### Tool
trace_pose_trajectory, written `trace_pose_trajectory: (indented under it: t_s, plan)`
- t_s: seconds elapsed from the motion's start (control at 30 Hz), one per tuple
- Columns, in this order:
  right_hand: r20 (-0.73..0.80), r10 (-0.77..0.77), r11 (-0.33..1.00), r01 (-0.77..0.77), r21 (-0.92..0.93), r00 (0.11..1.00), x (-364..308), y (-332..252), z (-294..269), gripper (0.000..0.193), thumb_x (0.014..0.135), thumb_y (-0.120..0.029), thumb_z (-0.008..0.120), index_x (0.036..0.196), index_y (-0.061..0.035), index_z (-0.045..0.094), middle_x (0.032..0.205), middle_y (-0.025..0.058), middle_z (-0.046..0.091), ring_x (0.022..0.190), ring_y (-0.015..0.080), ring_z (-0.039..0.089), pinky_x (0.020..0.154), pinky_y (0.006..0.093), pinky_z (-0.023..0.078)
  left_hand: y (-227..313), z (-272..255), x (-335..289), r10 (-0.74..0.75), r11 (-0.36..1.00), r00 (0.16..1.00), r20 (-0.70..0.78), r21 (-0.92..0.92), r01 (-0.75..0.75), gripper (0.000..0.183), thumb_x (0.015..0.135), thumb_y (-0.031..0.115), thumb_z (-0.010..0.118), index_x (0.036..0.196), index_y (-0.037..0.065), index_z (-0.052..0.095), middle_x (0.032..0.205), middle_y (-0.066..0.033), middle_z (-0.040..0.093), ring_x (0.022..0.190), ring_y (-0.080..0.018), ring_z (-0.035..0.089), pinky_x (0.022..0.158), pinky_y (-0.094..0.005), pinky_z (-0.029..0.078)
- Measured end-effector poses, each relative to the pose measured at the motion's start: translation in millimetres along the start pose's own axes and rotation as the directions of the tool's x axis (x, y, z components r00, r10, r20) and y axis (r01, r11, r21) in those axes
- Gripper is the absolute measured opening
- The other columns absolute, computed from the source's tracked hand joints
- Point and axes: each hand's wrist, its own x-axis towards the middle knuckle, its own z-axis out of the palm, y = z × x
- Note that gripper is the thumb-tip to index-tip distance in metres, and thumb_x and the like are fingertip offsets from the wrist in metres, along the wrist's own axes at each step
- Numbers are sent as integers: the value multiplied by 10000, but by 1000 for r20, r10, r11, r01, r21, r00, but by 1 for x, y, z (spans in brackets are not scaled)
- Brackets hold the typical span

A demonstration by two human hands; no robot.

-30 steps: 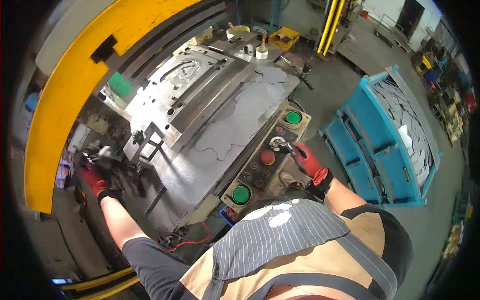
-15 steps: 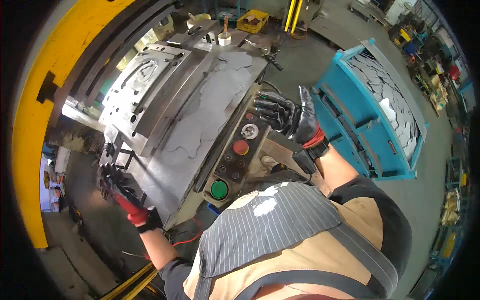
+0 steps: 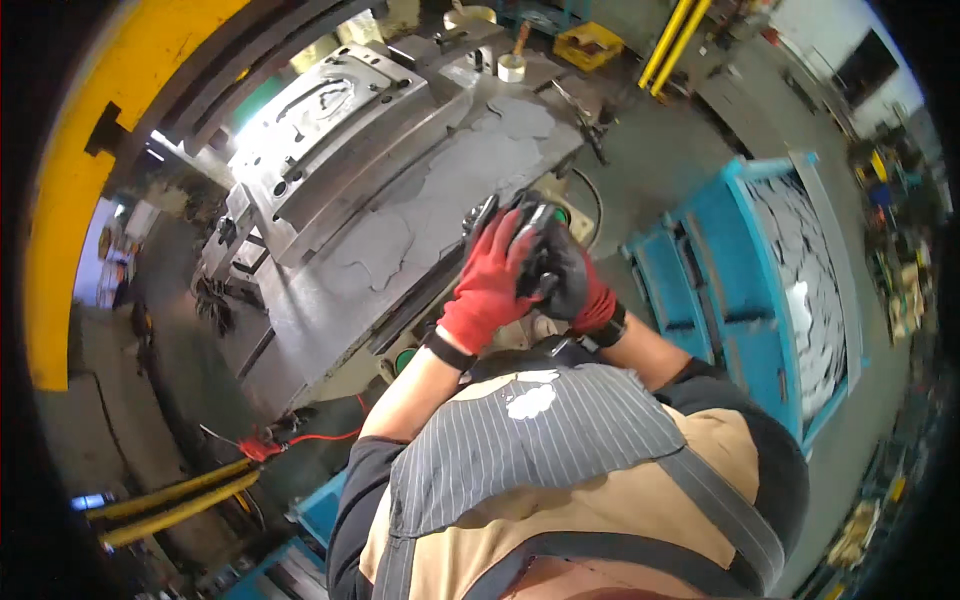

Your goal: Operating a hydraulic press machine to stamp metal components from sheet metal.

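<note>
My left hand, in a red glove with dark fingertips, meets my right hand in front of my chest. The right hand wears a glove with a black coating and a red cuff. Fingers of both hands overlap and blur, so I cannot make out whether anything lies between them. Beneath them is the press's control panel, mostly covered, with part of a green button showing. Beyond the hands, thin grey sheet pieces lie on the metal press table.
A large steel die stands on the table, beside the yellow press frame. On my right is a blue bin holding many grey sheet scraps. A white cup with a brush and a yellow crate are at the back.
Both hands have come together: the left moved right from the table's left edge, and the right moved down and inward from beside the panel. The view has shifted slightly.
</note>
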Motion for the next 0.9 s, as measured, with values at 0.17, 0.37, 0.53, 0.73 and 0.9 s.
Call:
trace_pose_trajectory:
  t_s: [0.17,0.37,0.53,0.73,0.9]
  plan:
    - [71,-87,996,86,25,994,39,35,-45,526,779,-12,516,1276,-27,342,1331,149,332,1213,280,349,1002,360,271,-38,18,24,-534,615,845,-17,-693,375,641,667,166,644,1228,15,373,1214,-135,432,1108,-239,435,943,-338,351]
    - [294,-290,656,413,-632,911,113,45,-97,589,780,-273,533,1288,-48,335,1304,138,379,1191,272,368,1014,387,247,-7,54,87,-424,715,899,-114,-651,255,468,768,159,559,1196,27,421,1173,-85,483,1072,-185,459,865,-296,373]
    - [36,221,833,-207,513,975,133,88,-158,540,835,-389,424,1219,-9,404,1192,112,468,1102,215,443,966,314,318,0,64,101,-388,670,918,80,-659,341,680,655,192,637,1260,32,373,1314,-133,367,1212,-290,349,982,-380,282]
    - [59,170,735,-166,657,984,85,83,-117,444,933,-277,272,1259,14,349,1250,136,423,1146,193,408,974,309,308,-28,64,102,-309,905,951,-27,298,303,630,633,182,666,1193,12,433,1317,-170,336,1230,-387,271,1006,-428,266]
    - [218,151,777,-252,576,964,121,6,-123,373,886,-185,404,1211,-1,423,1176,137,494,1082,219,472,948,337,337,-68,45,28,-555,822,780,-289,-49,567,517,722,92,596,1211,41,437,1279,-179,389,1200,-349,340,995,-386,289]
